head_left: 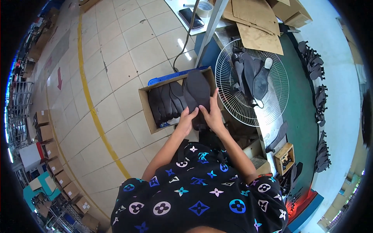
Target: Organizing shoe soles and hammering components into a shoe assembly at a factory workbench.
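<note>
Both my hands grip dark shoe soles point(196, 90), which look like a small stack, by their lower end. My left hand point(186, 122) is closed on the left edge, thumb on top. My right hand point(213, 116) grips the right edge, its thumb also on top and a finger stretched along the side. The soles are held over the right part of an open cardboard box point(144, 101). Inside it, to the left, several dark soles point(165, 101) stand packed in a row. The undersides of the held soles are hidden.
To the right, a white wire basket point(285, 83) holds dark soles point(248, 73). A wooden box point(284, 158) of small dark parts sits on the bench by a loose sole point(278, 136). Beyond runs a green belt point(297, 101). A metal post point(211, 33) rises behind the cardboard box.
</note>
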A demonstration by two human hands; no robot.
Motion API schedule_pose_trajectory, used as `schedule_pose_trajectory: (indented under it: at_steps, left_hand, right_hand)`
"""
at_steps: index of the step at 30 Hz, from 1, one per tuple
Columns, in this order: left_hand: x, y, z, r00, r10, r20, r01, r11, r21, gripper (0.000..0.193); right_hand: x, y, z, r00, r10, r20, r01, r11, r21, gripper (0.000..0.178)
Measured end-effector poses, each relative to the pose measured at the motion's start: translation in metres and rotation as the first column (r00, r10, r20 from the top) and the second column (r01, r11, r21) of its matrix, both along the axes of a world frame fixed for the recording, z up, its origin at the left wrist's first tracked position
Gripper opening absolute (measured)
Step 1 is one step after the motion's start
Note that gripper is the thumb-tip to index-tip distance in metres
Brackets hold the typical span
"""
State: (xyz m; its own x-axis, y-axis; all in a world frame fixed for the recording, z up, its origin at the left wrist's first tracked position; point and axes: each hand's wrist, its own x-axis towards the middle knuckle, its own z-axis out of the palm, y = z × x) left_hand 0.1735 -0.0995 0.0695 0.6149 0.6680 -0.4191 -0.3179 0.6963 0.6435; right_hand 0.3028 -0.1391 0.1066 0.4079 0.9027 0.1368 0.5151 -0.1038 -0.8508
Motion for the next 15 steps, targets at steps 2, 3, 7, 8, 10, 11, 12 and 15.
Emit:
schedule_pose_trajectory:
  at_steps: [2, 3, 7, 8, 10, 11, 12, 15]
  left_hand:
    - [-0.006, -0.001, -0.011, 0.999, 0.042, 0.01, -0.04, 0.988, -0.146, 0.041]
    - [-0.007, -0.001, -0.017, 0.997, 0.065, 0.041, -0.056, 0.983, -0.176, 0.04]
    - [-0.008, 0.0, -0.028, 0.991, 0.121, 0.063, -0.104, 0.971, -0.217, 0.039]
    - [-0.009, 0.002, -0.031, 0.995, 0.096, 0.034, -0.089, 0.981, -0.174, 0.04]
    - [-0.014, 0.003, -0.037, 0.995, 0.099, -0.002, -0.099, 0.985, -0.143, 0.04]
    - [-0.018, 0.007, -0.041, 0.997, 0.073, -0.033, -0.076, 0.992, -0.105, 0.045]
    - [-0.027, 0.008, -0.045, 0.996, 0.052, -0.068, -0.056, 0.996, -0.069, 0.05]
    - [-0.06, 0.009, -0.044, 0.957, -0.146, -0.25, 0.171, 0.982, 0.08, 0.06]
  right_hand:
    - [-0.002, 0.002, -0.004, 1.0, 0.011, -0.012, -0.012, 0.997, -0.081, 0.037]
    - [-0.003, 0.002, -0.005, 0.999, 0.024, -0.026, -0.027, 0.987, -0.156, 0.029]
    - [-0.007, 0.002, -0.013, 0.97, -0.053, -0.238, -0.035, 0.936, -0.352, 0.027]
    - [-0.003, 0.0, -0.034, 0.971, -0.053, -0.232, -0.034, 0.934, -0.355, 0.027]
    - [0.0, 0.003, -0.061, 0.783, 0.021, -0.621, -0.17, 0.969, -0.182, 0.026]
    - [0.001, 0.007, -0.061, 0.696, -0.014, -0.718, -0.204, 0.955, -0.216, 0.026]
    - [0.002, 0.013, -0.061, 0.664, -0.048, -0.746, -0.204, 0.948, -0.243, 0.026]
    - [0.045, 0.036, -0.12, 0.66, -0.201, -0.724, -0.147, 0.911, -0.387, 0.027]
